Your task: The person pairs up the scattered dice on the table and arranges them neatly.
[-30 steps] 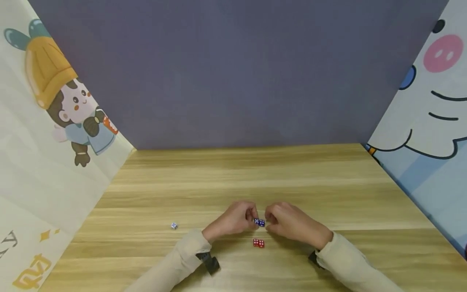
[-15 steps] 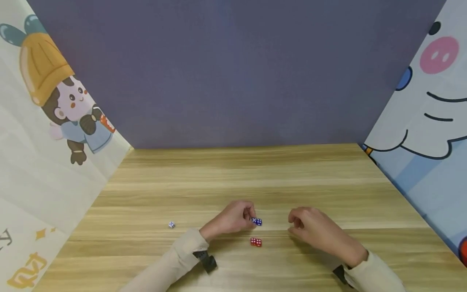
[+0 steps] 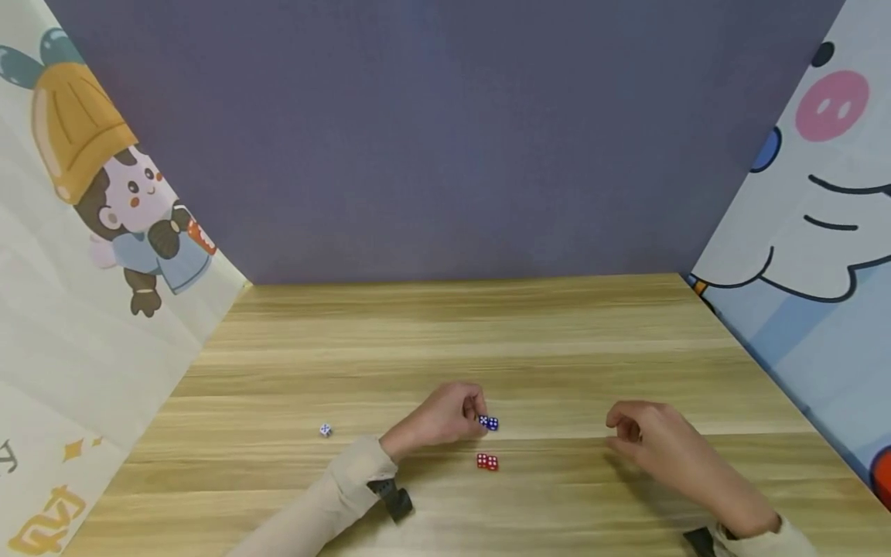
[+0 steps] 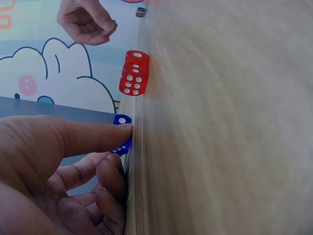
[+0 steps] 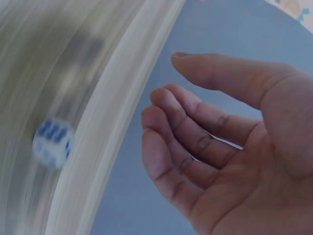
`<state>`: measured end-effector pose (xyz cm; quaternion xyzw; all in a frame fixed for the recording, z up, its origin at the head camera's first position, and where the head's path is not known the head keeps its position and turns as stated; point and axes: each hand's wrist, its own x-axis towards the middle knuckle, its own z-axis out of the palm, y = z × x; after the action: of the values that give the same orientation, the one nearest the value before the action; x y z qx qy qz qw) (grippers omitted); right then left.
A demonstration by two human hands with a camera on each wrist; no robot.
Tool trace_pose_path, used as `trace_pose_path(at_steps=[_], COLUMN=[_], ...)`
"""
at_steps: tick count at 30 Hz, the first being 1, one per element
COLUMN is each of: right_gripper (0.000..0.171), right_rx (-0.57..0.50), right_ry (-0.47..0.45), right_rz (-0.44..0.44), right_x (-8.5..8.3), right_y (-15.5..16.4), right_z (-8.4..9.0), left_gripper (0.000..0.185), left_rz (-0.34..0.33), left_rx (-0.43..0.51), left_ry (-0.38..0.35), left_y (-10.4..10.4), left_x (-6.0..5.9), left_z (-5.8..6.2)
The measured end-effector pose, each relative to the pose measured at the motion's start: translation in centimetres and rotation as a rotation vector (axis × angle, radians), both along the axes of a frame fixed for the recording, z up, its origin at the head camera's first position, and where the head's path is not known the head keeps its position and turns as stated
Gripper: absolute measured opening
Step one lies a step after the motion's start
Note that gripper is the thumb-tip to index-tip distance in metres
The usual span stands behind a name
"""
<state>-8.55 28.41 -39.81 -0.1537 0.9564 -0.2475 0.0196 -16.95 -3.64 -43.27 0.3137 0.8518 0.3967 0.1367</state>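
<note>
Two blue dice [image 3: 489, 423] with white dots sit side by side on the wooden table. My left hand [image 3: 448, 414] pinches the left one between thumb and fingers; in the left wrist view the thumb partly covers the blue die [image 4: 122, 120]. Nearer to me, a pair of red dice [image 3: 487, 462] stands with its sides touching, also seen as red dice [image 4: 134, 73] beyond my left thumb. Well to the right, my right hand [image 3: 647, 433] hovers over the table with loosely curled fingers, thumb apart, holding nothing [image 5: 220, 132].
A white die [image 3: 326, 430] with blue dots lies alone left of my left forearm. A small dark-dotted die [image 4: 141, 12] shows at the top of the left wrist view. A grey panel [image 3: 445, 139] closes the table's back; printed sheets flank both sides.
My right hand has moved away from the blue dice to the right. The left hand stays at the blue dice, and the red dice have not moved.
</note>
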Motion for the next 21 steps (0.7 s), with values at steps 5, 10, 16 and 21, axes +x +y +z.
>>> trace_pose_path(at_steps=[5,10,16,21], right_gripper=[0.027,0.038,0.028,0.017], right_rx=[0.073,0.098,0.095,0.092], right_ry=[-0.067,-0.172,-0.197,-0.087], right_rz=[-0.038,-0.039,-0.048,-0.052], right_x=[0.4,0.6,1.0,1.7], right_y=[2.5,4.1,5.0,5.2], right_z=[-0.7,-2.0,-2.9,-3.4], left_gripper=[0.018,0.018,0.018,0.018], left_rz=[0.006,0.011,0.013,0.012], left_rx=[-0.007,-0.011,-0.021,-0.021], left_ry=[-0.007,0.000,-0.003,-0.002], left_y=[0.0,-0.1,0.0,0.0], left_x=[0.0,0.0,0.0,-0.1], left_z=[0.0,-0.1,-0.2,-0.2])
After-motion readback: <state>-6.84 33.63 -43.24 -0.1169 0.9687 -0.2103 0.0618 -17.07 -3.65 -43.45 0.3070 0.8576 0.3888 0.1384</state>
